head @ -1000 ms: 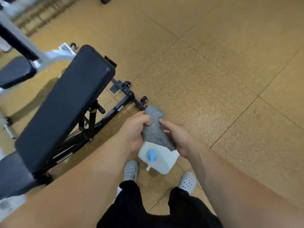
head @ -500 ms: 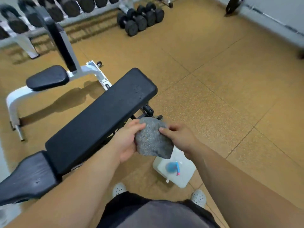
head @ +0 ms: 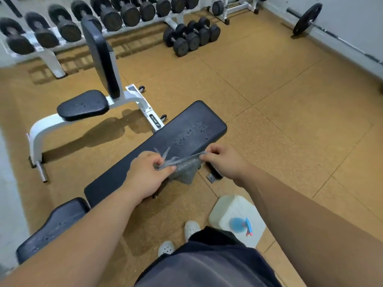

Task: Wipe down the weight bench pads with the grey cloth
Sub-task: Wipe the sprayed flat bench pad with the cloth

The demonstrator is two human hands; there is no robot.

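Grey cloth hangs stretched between both hands at the near edge of the black back pad. Its upper hem is taut and the rest droops below that edge. The left hand pinches one end between thumb and curled fingers, and the right hand pinches the other, the hands a little apart. Droplets bead on the back pad toward its far end. The seat pad sits just off its near-left end. A white jug with a blue spray head stands on the floor to the pad's near right. A white-framed bench stands behind the pad.
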